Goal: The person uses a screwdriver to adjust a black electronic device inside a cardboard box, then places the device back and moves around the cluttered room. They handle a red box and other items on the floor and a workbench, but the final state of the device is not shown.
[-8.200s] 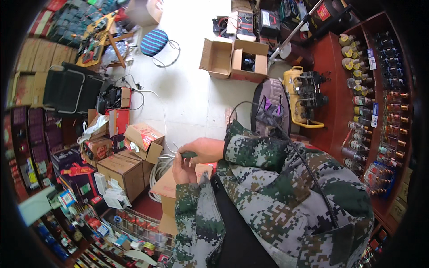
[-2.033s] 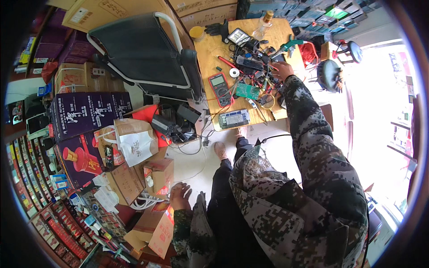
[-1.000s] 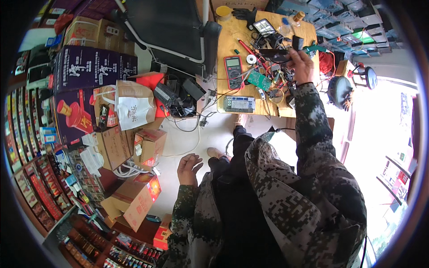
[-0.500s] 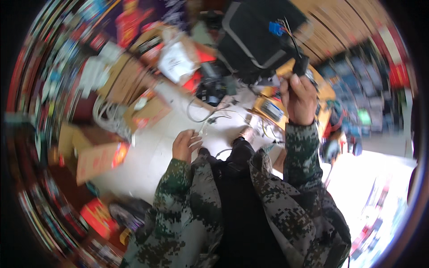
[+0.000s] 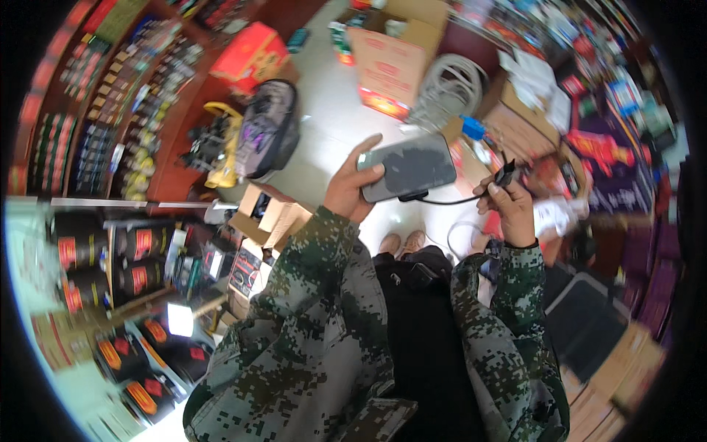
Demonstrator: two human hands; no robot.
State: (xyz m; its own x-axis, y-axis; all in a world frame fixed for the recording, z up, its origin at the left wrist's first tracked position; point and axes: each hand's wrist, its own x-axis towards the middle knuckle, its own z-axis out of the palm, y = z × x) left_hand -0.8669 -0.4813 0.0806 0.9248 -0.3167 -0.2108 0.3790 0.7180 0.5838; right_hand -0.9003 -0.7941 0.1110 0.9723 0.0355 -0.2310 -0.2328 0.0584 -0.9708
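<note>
- the grey slab-shaped device [image 5: 409,168] sits just above the middle of the head view, and our left hand [image 5: 352,186] grips its left end, thumb laid over the top face and fingers wrapped beneath.
- its long axis runs left to right, tilted a little up toward the right; a thin black cable [image 5: 456,199] leaves its lower edge and runs right.
- our right hand [image 5: 508,206], right of centre, is pinched shut on the cable's small black plug [image 5: 506,175], held near the device's right end but apart from it.
- so the device lies to the left of the right hand, and the left hand is the one on it.
- behind, in the upper middle, we see a cardboard box [image 5: 394,55] and a coil of white cable [image 5: 449,85] on the floor.
</note>
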